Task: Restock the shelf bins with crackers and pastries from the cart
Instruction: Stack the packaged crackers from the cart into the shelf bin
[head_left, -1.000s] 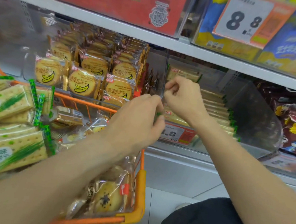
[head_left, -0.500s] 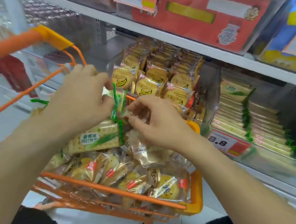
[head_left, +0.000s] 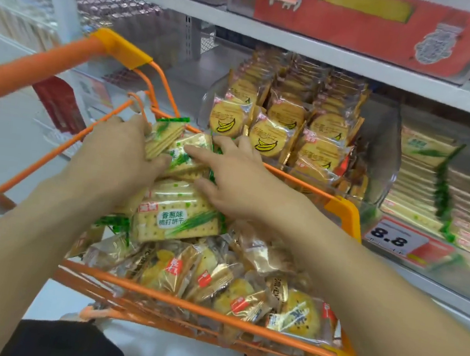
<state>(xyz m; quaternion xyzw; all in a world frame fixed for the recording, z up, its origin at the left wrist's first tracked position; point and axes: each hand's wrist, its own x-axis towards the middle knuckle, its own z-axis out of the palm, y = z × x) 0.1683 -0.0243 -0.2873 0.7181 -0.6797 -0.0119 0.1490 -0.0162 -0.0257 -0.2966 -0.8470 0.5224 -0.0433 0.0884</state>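
The left hand (head_left: pixel 116 159) grips 2 green-trimmed cracker packs (head_left: pixel 173 145) atop the cart (head_left: pixel 343 215); the right hand (head_left: pixel 239 178), fingers spread, touches them. Their bin (head_left: pixel 419 179) lies rightward, nearer the right hand.

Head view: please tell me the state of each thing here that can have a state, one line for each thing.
Left hand: fingers curled round green-striped cracker packs.
Right hand: open, fingers spread over the cracker packs in the cart.
Orange cart: heaped with crackers and wrapped pastries.
Banana biscuit bin: well stocked, packs upright in rows.
Green cracker bin: partly filled, packs stacked flat.
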